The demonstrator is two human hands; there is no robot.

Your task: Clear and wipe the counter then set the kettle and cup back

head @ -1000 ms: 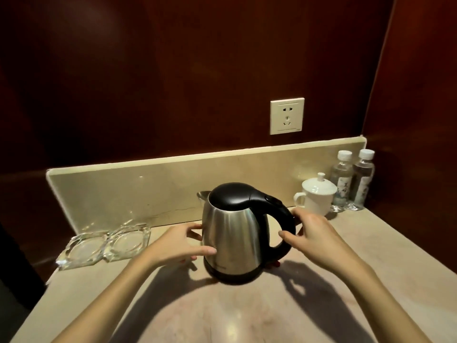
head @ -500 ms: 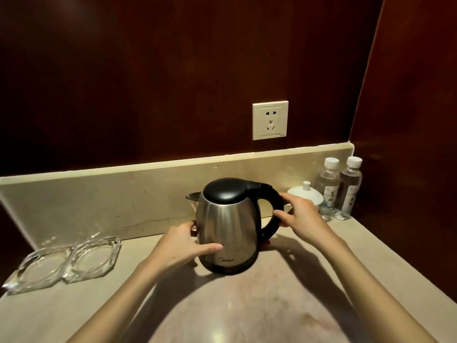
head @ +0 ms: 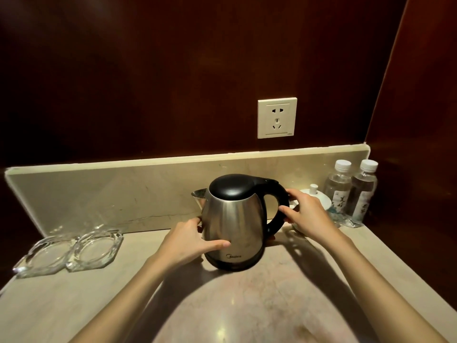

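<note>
Bracketing kettle [head: 233, 226], each grip alongside

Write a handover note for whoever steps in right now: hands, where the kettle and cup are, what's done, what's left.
Left hand: fingers straight, pressed flat against the steel side of the kettle.
Right hand: fingers curled round the kettle's black handle.
Kettle: upright on the counter, near the backsplash below the wall socket.
Cup: white, lidded, behind the right hand, next to two water bottles in the right corner.
Two glass ashtrays sit at the left.
Done: kettle looks placed, or nearly so. No cloth in view, so wiping cannot be confirmed.
Left: let go of the kettle; check the cup's position.
</note>
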